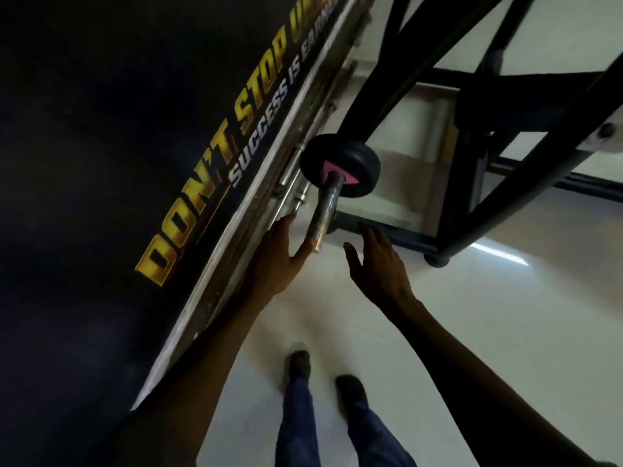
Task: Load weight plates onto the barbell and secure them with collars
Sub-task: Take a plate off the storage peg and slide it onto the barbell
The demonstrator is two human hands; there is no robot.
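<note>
Barbell [322,214] steel is seen as a bare chrome sleeve jutting from a black rack [505,106], its long axis running from the weight plates [340,165] at upper centre down toward the camera, the free end pointing at the gap between the two hands. Two small black plates are seated on the sleeve, with a pink marking shown on the near face; no writing on them can be read. The left hand [274,261] is held out with fingers extended and together, its fingertips just beside the sleeve's end; whether it touches cannot be told. The right hand [377,261] is spread open, palm down, near the sleeve's end and holding nothing. On the dark wall banner [101,129] to the left, "DON'T STOP" in yellow and "SUCCESS IS" in white are read. Shoes [300,364] are seen on the pale floor [472,315] below.
</note>
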